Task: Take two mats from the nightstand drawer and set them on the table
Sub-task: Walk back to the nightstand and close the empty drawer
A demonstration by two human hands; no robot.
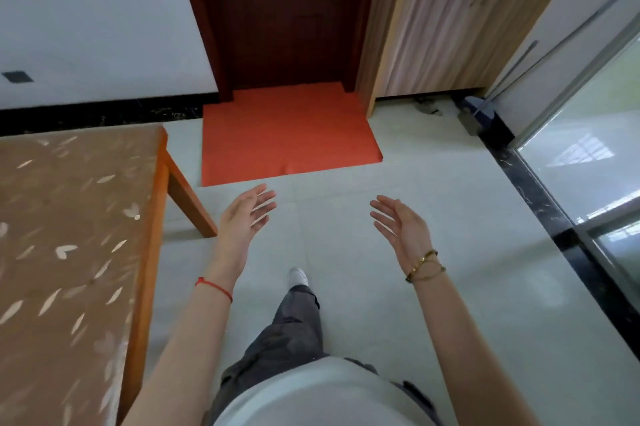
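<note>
No mats and no nightstand drawer show here, so where they are cannot be told. The wooden table with the brown leaf-pattern cover (69, 218) stands at the person's left. The left hand (242, 218) and right hand (401, 221) are spread wide, holding nothing. The person could trip on the orange floor mat (287, 135) by the dark door (284, 17).

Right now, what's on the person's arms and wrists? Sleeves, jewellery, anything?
Both forearms are bare, no sleeves in view. The left hand has a thin red string bracelet at its wrist. The right hand has gold-coloured bracelets, a bangle plus thinner strands. No rings or gloves visible.
</note>
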